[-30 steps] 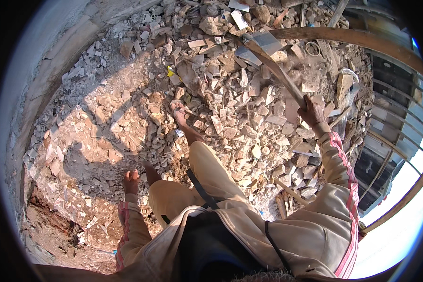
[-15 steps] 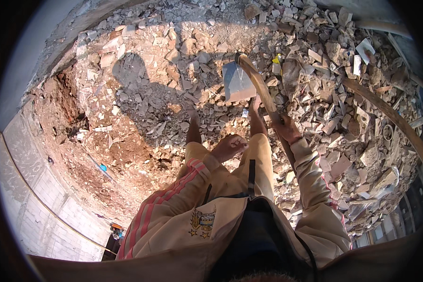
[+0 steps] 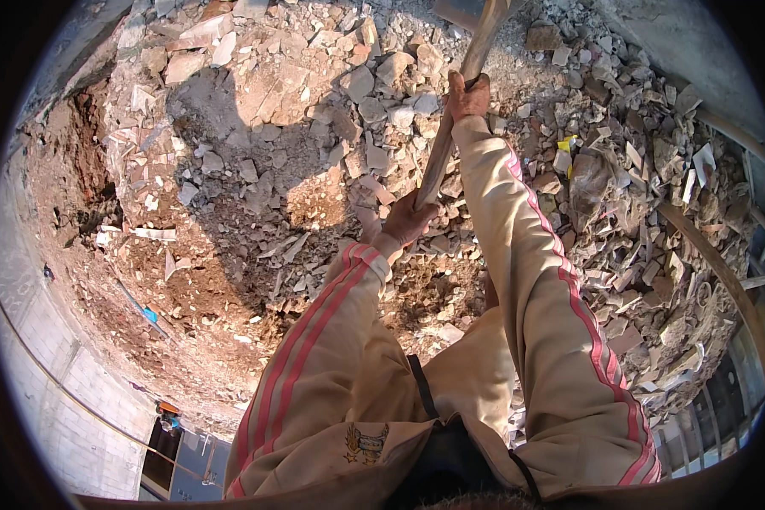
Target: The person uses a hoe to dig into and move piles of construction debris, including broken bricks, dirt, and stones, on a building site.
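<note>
Up along the long wooden handle (image 3: 438, 161), both hands are on: right hand (image 3: 467, 95) on the upper stretch, left hand (image 3: 410, 219) down by the bottom end. Grip on each is wrapped round the wood, fingers curled over. Just left of the handle's top, a bit of flat metal blade (image 3: 457, 12) pokes in, mostly cut off by the view's edge. Progress-wise, looks far from finished to me: loose rubble (image 3: 612, 183) lies thick right of the handle, with more chunks left of it. Reddish soil (image 3: 208, 293) shows farther left, but can't tell if that spot's done. Pose: right arm reaches out nearly straight, left arm's tucked shorter, handle slanting away from the body.
</note>
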The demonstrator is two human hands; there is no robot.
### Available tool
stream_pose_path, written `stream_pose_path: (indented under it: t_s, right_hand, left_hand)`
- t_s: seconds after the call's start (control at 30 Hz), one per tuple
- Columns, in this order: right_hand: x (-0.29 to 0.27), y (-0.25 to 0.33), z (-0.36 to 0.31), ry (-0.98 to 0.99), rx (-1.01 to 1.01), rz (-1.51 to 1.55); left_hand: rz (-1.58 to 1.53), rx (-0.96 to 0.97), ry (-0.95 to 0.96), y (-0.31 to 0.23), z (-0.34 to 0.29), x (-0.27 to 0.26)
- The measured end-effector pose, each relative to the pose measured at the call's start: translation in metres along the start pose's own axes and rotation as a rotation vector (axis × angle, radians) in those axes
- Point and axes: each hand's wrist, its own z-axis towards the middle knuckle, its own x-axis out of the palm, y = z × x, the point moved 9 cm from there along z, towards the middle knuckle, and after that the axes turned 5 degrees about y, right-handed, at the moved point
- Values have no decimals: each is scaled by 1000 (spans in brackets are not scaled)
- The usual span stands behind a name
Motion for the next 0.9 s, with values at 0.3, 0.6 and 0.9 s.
stream_pose_path:
  t_s: [0.3, 0.6, 0.9]
  right_hand:
    - [114, -100, -29, 410, 392, -125]
    - [84, -125, 25, 251, 368, -604]
    - [44, -117, -115, 313, 416, -441]
  left_hand:
    - [-459, -32, -28, 64, -39, -27]
    - [-420, 17, 133, 13, -75, -22]
    - [-309, -89, -37, 74, -177, 28]
